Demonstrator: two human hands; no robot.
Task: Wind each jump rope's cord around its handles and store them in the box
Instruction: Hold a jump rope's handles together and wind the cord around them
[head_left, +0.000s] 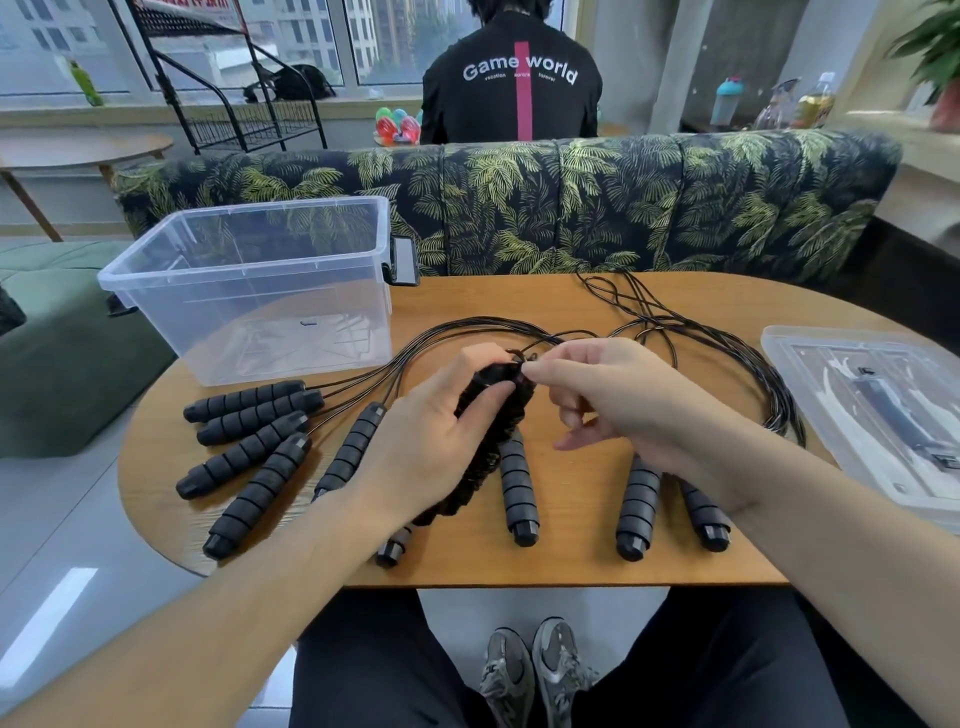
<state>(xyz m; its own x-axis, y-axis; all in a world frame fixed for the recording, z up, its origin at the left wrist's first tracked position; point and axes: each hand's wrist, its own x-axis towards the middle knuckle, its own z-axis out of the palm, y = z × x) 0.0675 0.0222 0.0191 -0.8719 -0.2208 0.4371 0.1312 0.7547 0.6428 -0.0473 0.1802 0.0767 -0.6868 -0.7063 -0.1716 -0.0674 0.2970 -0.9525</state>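
Observation:
My left hand (431, 431) grips a pair of black handles wrapped in black cord (488, 431), held above the middle of the wooden table (571, 561). At the bundle's top end, my right hand (602, 400) pinches the cord's end between thumb and forefinger. Several more black foam handles lie on the table: a group at the left (249, 447) and others under my hands (519, 493), (636, 509). Their loose black cords (675, 332) loop across the table's far side. The clear plastic box (249, 291) stands at the table's back left with nothing in it.
The box's clear lid (872, 410) lies at the table's right edge. A palm-print sofa back (571, 202) runs behind the table, and a person in a black shirt (511, 83) sits beyond it, facing away. A green seat (62, 343) is at the left.

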